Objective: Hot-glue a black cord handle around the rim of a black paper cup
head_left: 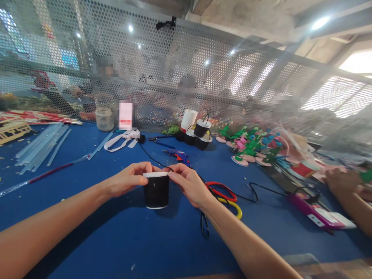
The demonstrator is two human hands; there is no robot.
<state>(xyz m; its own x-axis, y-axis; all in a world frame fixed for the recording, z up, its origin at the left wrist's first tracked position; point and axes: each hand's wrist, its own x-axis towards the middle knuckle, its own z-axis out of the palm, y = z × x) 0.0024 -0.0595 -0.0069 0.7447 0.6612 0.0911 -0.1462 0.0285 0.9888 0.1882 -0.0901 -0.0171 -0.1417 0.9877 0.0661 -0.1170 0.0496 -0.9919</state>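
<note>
Cup held at center, toward the near side of the blue counter (116, 240). Black cup (156, 192) has a white rim and a white bottom edge; mouth up, narrower base down, long axis roughly vertical. Inside not visible; can't tell if the base touches the counter.

Left hand (129, 180): nearly closed, thumb on the outside near the rim, fingers behind, gripping the left side. Right hand (188, 184): thumb and fingers pinched at the right side of the rim, where a black cord (149, 156) meets the fingertips; exact grip on the cord unclear.

Far center: small black cups (202, 130) with white rims, grouped, one on top of the others, thin looped handle upright on the top one; contents can't be made out. Stack of white cups (188, 119) just behind, nested, leaning slightly. Far left: glass jar (104, 119), upright, contents too hazy to tell.

Blue glue gun (180, 155) lies beyond the right hand. Translucent strips (43, 145) at left. Purple power strip (315, 213) at right, near another person's hand (343, 180).
</note>
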